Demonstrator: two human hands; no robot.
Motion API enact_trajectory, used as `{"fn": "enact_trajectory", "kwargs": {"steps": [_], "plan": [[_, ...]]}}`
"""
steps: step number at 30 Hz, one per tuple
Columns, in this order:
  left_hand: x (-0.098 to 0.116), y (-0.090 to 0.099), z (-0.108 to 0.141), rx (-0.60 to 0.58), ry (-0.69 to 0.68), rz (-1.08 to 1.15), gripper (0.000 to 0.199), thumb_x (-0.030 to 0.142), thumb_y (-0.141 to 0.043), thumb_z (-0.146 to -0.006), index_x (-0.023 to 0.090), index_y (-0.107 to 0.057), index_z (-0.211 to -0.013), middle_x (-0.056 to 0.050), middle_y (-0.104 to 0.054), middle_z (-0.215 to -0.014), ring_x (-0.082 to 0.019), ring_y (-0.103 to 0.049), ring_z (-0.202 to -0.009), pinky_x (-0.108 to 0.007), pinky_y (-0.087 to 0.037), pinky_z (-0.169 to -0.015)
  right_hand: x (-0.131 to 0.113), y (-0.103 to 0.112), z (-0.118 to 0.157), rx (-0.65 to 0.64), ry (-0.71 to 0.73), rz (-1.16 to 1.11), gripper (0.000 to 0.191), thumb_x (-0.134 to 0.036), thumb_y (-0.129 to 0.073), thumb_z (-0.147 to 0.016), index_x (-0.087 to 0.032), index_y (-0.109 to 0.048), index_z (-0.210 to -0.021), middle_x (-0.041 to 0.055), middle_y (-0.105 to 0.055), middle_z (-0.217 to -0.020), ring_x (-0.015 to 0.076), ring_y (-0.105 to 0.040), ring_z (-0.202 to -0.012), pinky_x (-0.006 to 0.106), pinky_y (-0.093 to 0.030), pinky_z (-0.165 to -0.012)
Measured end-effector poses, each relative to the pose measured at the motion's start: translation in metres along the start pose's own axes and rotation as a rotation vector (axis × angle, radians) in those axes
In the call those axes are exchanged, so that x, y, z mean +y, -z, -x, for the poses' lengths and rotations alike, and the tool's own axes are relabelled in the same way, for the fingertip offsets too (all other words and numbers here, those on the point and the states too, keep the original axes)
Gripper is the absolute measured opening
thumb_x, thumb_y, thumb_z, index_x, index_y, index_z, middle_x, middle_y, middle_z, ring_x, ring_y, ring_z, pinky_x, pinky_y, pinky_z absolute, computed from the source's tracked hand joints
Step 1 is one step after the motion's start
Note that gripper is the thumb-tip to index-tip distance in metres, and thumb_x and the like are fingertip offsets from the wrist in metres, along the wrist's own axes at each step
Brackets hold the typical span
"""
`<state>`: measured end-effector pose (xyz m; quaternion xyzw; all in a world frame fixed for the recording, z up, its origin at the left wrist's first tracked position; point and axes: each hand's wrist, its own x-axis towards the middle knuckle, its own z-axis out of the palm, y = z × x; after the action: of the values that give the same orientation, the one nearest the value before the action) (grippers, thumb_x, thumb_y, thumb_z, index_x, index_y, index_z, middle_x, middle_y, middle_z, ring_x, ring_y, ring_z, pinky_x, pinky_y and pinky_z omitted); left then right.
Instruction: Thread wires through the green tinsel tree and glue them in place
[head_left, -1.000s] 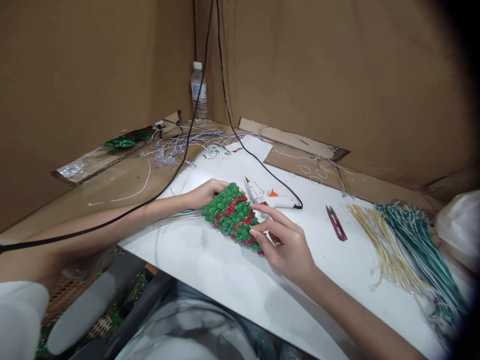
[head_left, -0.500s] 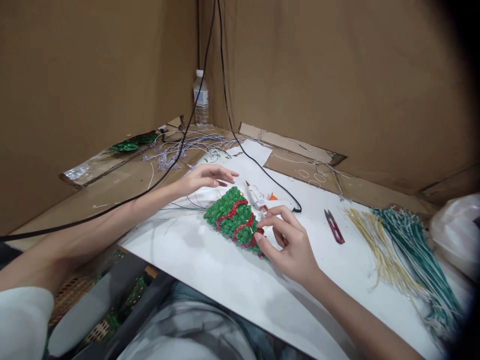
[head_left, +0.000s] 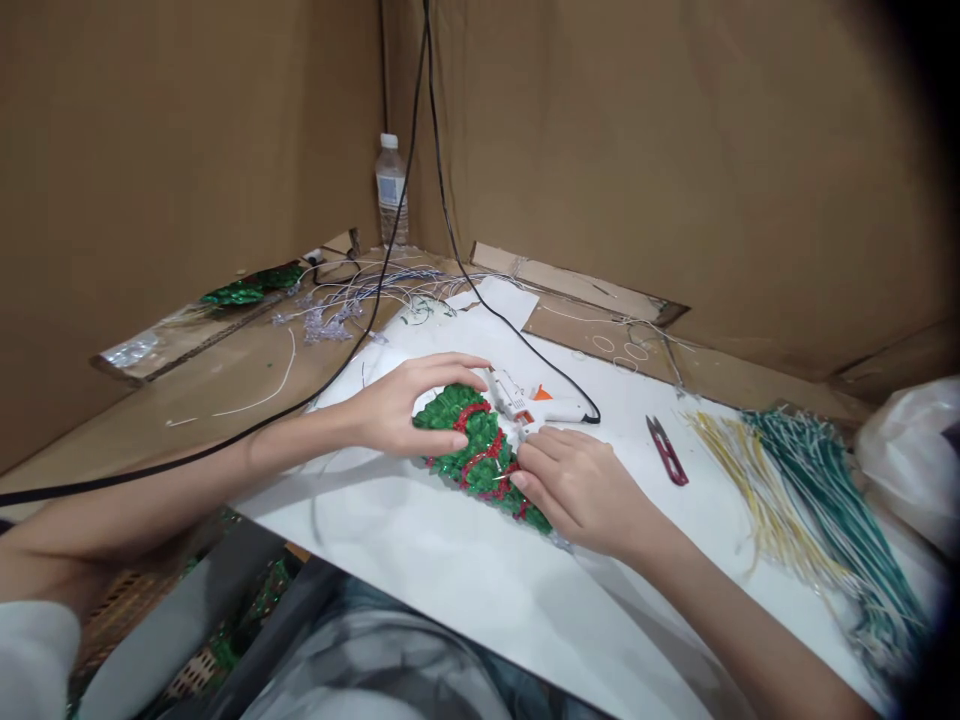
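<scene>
Green tree-shaped craft piece with red trim, lying flat on a white sheet, sits right between both hands. Left hand is cupped over its upper left side, fingers and thumb curved around it, holding it down. Right hand is on its lower right side, fingers curled in and closed against the piece; any small item pinched there is hidden. Hands nearly meet over it, with only a narrow gap. Counts: one piece, two hands, one white glue gun with orange trigger, one pair of red-handled thread snips, two wire bundles, yellow and green, one plastic bottle. Glue gun lies just above the piece, almost touching, its black cord rising up and away. Snips are well right of the right hand, near the bundles. Open white sheet runs below the piece to the near edge, with some room between right hand and snips. Tangled pale wires lie on cardboard at the back.
</scene>
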<state>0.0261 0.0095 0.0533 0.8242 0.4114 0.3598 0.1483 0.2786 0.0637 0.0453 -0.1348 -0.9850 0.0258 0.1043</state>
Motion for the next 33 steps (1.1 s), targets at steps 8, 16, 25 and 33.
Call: {"fn": "enact_trajectory", "kwargs": {"steps": [8,16,25,33], "plan": [[0.023,-0.012,-0.003,-0.024,-0.012,-0.348,0.056,0.055,-0.070,-0.064,0.024,-0.062,-0.110,-0.012,-0.058,-0.130,-0.033,-0.053,-0.118,-0.047,-0.036,-0.103,0.013,-0.004,-0.001,0.125,0.040,0.100,0.036,-0.030,-0.037,-0.095,-0.016,-0.054,-0.067,0.0033,-0.053,-0.063,0.0150,-0.044,-0.061,0.030,-0.028,-0.059],[0.016,-0.019,-0.004,0.008,0.016,-0.288,0.051,0.045,-0.073,-0.064,0.022,-0.062,-0.108,-0.010,-0.065,-0.114,-0.031,-0.054,-0.116,-0.044,-0.043,-0.101,-0.004,-0.005,0.000,0.256,-0.003,0.287,0.036,-0.028,-0.045,-0.093,-0.016,-0.055,-0.060,0.0044,-0.051,-0.054,0.0163,-0.043,-0.056,0.032,-0.021,-0.051],[0.015,-0.021,-0.004,0.028,0.026,-0.273,0.052,0.038,-0.077,-0.062,0.025,-0.060,-0.110,-0.008,-0.066,-0.110,-0.030,-0.056,-0.112,-0.046,-0.045,-0.100,-0.028,-0.008,0.007,0.260,-0.133,0.371,0.030,-0.019,-0.054,-0.086,-0.018,-0.052,-0.057,0.0047,-0.046,-0.050,0.0168,-0.042,-0.050,0.031,-0.021,-0.044],[0.018,-0.021,-0.005,0.038,-0.001,-0.326,0.050,0.032,-0.077,-0.061,0.022,-0.059,-0.106,-0.008,-0.066,-0.106,-0.029,-0.058,-0.108,-0.046,-0.048,-0.096,-0.032,-0.008,0.008,0.241,-0.184,0.379,0.021,-0.014,-0.059,-0.078,-0.019,-0.048,-0.061,0.0012,-0.046,-0.052,0.0155,-0.044,-0.050,0.028,-0.024,-0.043]]}}
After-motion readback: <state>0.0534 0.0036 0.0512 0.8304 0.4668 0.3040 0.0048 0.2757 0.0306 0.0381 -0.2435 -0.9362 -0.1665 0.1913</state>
